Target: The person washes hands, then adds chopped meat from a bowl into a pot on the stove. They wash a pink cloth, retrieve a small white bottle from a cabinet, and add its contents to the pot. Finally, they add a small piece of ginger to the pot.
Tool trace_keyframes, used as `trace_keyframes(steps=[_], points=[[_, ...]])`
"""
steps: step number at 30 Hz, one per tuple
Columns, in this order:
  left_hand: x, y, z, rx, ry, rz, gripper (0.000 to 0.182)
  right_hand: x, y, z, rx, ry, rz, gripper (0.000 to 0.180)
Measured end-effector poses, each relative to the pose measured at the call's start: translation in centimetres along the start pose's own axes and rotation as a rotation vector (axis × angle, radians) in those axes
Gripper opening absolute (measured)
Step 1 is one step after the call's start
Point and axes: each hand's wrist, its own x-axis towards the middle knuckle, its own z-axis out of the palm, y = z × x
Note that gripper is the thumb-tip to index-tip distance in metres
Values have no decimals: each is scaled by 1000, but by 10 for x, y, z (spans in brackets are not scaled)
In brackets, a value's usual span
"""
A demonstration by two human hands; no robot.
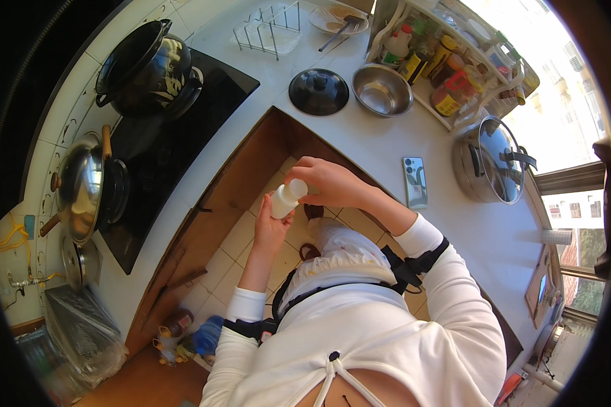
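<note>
My left hand [271, 226] is wrapped around a small white plastic bottle [283, 204], held up in front of my body over the tiled floor. The fingers of my right hand [326, 179] curl around the bottle's round white cap [298, 188], which faces up towards me. Whether the cap is still joined to the neck cannot be told from this angle. Some of the bottle is covered by my fingers.
At left, a black pot [147, 76] and a lidded wok [81, 188] stand on the black cooktop [153, 152]. Along the white counter are a black lid [318, 91], a steel bowl [382, 90], a phone [415, 182], a lidded steel pot [489, 160] and a condiment rack [438, 109].
</note>
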Motion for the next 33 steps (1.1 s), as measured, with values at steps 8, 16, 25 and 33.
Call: trace_keyframes(steps=[8, 16, 25, 33], points=[[55, 43, 4, -197, -136, -117, 40, -12, 151, -17, -304, 374, 541, 42], [77, 74, 30, -207, -345, -9, 37, -20, 190, -22, -650, 341, 607, 48], [91, 109, 39, -69, -451, -19, 38, 14, 162, -3, 368, 56, 654, 29], [89, 135, 31, 277, -384, 64, 37, 50, 121, 50, -15, 103, 596, 28]])
